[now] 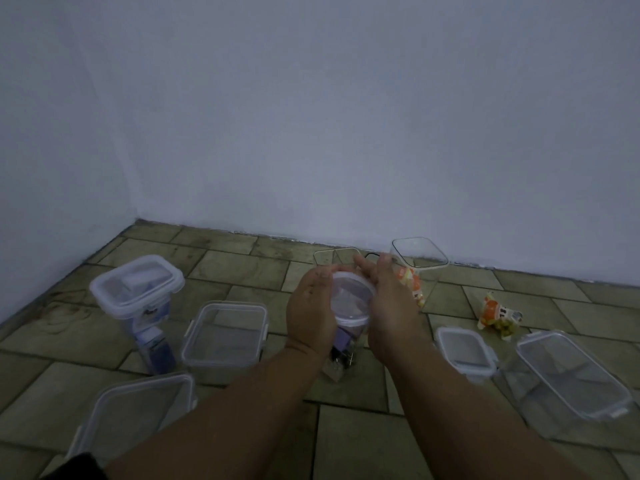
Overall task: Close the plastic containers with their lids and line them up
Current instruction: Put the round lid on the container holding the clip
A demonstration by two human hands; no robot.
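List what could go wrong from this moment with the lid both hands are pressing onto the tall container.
1. The left hand and right hand press the round lid onto a tall narrow container; uneven pressure could tip it.
2. The open tall container stands close behind the right hand and could get knocked over.
3. Dim light and clear plastic make a half-seated lid easy to miss.

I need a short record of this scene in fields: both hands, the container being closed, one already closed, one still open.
left hand: grips lid's left edge
right hand: grips lid's right edge
round lid: on tall container, seating unclear
closed: tall container with clip lid, far left
open: tall container without lid, near wall
floor: tiled
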